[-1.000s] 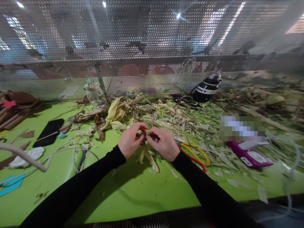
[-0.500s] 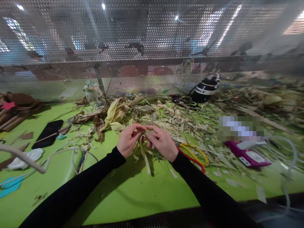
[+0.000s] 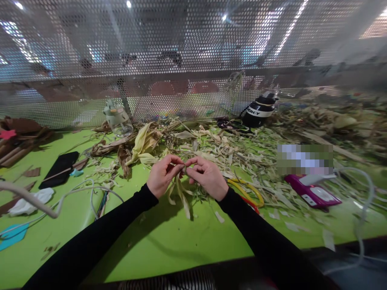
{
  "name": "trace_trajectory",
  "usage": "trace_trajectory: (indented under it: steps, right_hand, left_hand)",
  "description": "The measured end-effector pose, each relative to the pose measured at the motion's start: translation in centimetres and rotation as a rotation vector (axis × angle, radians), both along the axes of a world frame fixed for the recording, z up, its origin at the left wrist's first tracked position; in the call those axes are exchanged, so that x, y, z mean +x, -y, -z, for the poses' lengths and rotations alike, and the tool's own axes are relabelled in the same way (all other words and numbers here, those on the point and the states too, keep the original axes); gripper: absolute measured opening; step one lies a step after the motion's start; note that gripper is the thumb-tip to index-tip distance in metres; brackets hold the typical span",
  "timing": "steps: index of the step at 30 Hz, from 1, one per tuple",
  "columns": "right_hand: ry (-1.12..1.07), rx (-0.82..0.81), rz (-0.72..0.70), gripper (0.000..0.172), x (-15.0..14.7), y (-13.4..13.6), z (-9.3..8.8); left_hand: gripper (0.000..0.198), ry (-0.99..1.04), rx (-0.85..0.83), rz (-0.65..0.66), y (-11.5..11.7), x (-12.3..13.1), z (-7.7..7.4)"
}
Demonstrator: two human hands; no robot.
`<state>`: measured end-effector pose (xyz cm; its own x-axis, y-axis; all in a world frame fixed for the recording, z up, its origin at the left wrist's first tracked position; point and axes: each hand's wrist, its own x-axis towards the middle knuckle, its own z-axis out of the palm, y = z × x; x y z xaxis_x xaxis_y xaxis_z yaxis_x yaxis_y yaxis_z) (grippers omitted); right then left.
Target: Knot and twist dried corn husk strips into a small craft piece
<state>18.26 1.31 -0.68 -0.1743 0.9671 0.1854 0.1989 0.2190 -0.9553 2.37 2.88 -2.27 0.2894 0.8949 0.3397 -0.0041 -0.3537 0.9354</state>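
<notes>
My left hand [image 3: 165, 174] and my right hand [image 3: 206, 177] meet fingertip to fingertip above the green table [image 3: 169, 253]. Both are closed in a pinch on a bunch of corn husk strips [image 3: 183, 198], whose pale ends hang below the fingers. The exact spot being pinched is partly hidden by the fingertips. Scissors with yellow and red handles [image 3: 249, 191] lie beside my right wrist, partly covered by the sleeve. Just beyond my left hand rests a yellowish corn husk [image 3: 144, 141].
Husk scraps [image 3: 223, 147] cover the table's back and right. A clear bottle [image 3: 119, 121] and a black bottle [image 3: 259, 112] stand near the perforated metal screen [image 3: 187, 44]. A black phone [image 3: 59, 170] and cables [image 3: 62, 201] lie left; a purple device [image 3: 311, 191] lies right.
My fingertips have parted slightly at the pinch, and my right fingers have shifted a little. The hanging strips have swung slightly. The whole view has moved a bit.
</notes>
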Motion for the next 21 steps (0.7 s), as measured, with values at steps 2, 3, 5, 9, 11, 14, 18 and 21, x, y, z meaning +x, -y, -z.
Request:
trace_trajectory:
  steps: [2, 3, 5, 9, 11, 14, 18, 21]
  right_hand:
    - [0.025, -0.017, -0.025, 0.013, 0.2, -0.1, -0.2]
    - [0.045, -0.021, -0.038, 0.013, 0.3, -0.2, -0.3]
    - [0.104, 0.001, -0.038, 0.013, 0.5, -0.2, -0.5]
    - [0.355, 0.245, 0.103, 0.010, 0.8, 0.2, -0.7]
    - [0.515, 0.415, 0.179, 0.010, 0.7, 0.4, -0.5]
    - [0.661, 0.614, 0.254, 0.013, 0.7, 0.5, -0.1]
    - [0.728, 0.732, 0.244, 0.014, 0.6, 0.3, 0.2]
    - [0.603, 0.635, 0.184, 0.014, 0.5, 0.2, 0.3]
  left_hand:
    - [0.024, 0.020, -0.014, 0.020, -0.1, 0.0, -0.1]
    - [0.024, 0.029, -0.024, 0.030, -0.1, -0.1, -0.2]
    - [0.025, 0.031, -0.050, 0.048, -0.1, -0.1, -0.3]
    - [0.026, 0.024, -0.102, 0.076, -0.1, -0.1, -0.6]
    - [0.027, 0.022, -0.114, 0.084, -0.2, -0.1, -0.6]
    - [0.029, 0.013, -0.136, 0.116, -0.2, 0.0, -0.6]
    - [0.033, 0.031, -0.193, 0.192, 0.0, 0.1, -0.8]
    - [0.033, 0.058, -0.238, 0.167, 0.3, 0.2, -1.2]
